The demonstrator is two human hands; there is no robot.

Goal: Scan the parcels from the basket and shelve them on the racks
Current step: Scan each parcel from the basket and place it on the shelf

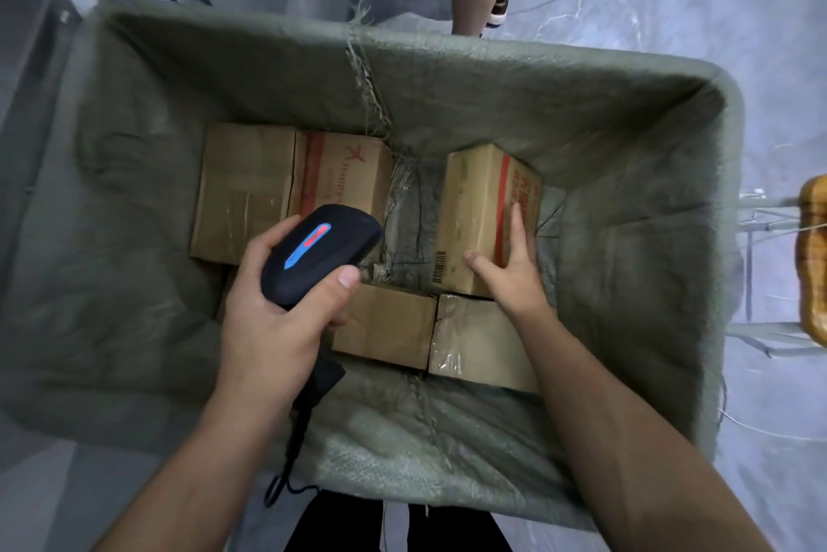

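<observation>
Brown cardboard parcels point(244, 189) lie in the green sack-lined basket point(492, 72), one red-striped parcel point(479, 202) tilted.

bare gap point(405, 211) between boxes point(295, 189) — basket walls point(626, 175) hem all round.

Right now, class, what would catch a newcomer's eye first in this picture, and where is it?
The black handheld scanner with a glowing red and blue strip, gripped in the left hand, sits centre frame. The right hand rests on a tilted brown cardboard box with red print inside the big green woven-fabric basket.
</observation>
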